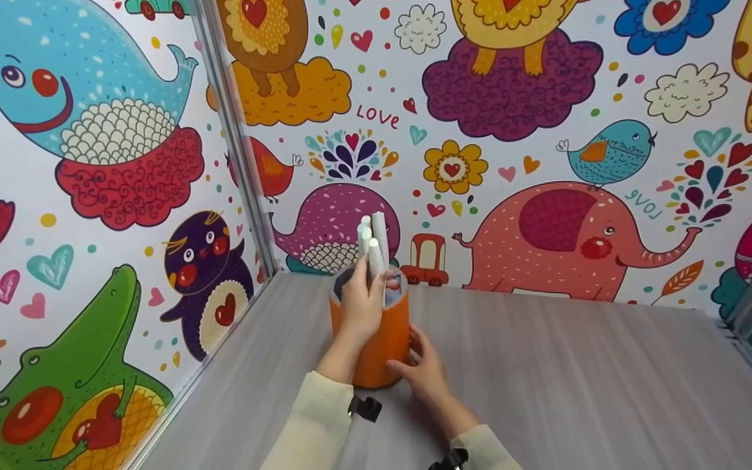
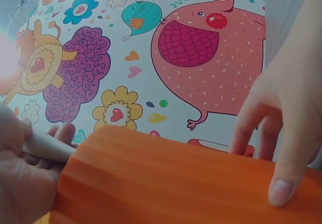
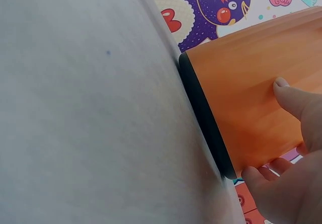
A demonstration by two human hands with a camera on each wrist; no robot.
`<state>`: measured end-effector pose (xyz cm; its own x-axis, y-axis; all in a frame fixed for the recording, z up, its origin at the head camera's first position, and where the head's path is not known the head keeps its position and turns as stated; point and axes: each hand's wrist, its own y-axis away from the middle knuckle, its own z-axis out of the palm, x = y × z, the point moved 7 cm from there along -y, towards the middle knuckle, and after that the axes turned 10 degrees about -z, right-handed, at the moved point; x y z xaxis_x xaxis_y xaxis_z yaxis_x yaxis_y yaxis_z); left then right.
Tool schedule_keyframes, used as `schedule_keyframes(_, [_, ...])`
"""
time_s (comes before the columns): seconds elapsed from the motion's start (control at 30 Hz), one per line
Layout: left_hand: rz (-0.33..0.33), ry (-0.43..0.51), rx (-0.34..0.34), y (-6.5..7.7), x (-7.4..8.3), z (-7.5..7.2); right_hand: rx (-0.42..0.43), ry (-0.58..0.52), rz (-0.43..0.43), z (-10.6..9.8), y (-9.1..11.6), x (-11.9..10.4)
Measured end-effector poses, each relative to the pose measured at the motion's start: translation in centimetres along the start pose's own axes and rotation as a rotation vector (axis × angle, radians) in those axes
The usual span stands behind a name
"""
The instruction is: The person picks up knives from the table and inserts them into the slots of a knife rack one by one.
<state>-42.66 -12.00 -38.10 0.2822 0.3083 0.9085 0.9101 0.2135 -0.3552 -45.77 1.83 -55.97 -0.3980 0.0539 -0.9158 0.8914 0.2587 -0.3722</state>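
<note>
A tall orange pen holder [image 1: 382,346] with a ribbed wall stands upright on the table, and its dark base band shows in the right wrist view. At its mouth my left hand [image 1: 361,303] grips a bunch of several white pens [image 1: 376,254], their rounded ends pointing up. The pens' lower ends are hidden by the hand and the rim. My right hand [image 1: 429,372] holds the side of the holder low down, thumb on the near face and fingers round the right side. In the left wrist view, one pale pen [image 2: 48,146] lies across my left fingers beside the rim.
The grey wood-grain table [image 1: 565,378] extends to both sides of the holder. Behind it rises a printed back wall [image 1: 532,156] with cartoon animals, and a similar side wall [image 1: 108,248] stands on the left. A metal corner post [image 1: 235,130] joins them.
</note>
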Motion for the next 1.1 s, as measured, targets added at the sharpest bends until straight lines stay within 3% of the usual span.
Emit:
schedule_keyframes(0.13, [0.012,0.001,-0.014,-0.1,0.0,-0.1,0.005,0.005,0.024,0.0,0.1,0.0])
schedule_keyframes(0.33, [-0.031,-0.028,-0.034,-0.2,0.5,-0.2,0.002,0.002,0.025,0.1,0.1,-0.2])
schedule_keyframes(0.67, [-0.043,-0.059,-0.013,-0.3,0.5,-0.2,-0.002,-0.020,0.024,0.2,0.1,-0.1])
schedule_keyframes(0.8, [-0.022,-0.035,0.014,-0.1,0.4,-0.2,-0.005,-0.015,0.011,0.1,0.1,-0.2])
schedule_keyframes(0.93, [-0.009,0.057,0.047,0.1,-0.1,-0.1,0.012,-0.023,-0.003,-0.2,0.1,-0.2])
schedule_keyframes(1.1, [-0.024,0.152,0.169,0.3,-0.7,-0.6,0.006,-0.013,-0.017,0.0,0.1,-0.2])
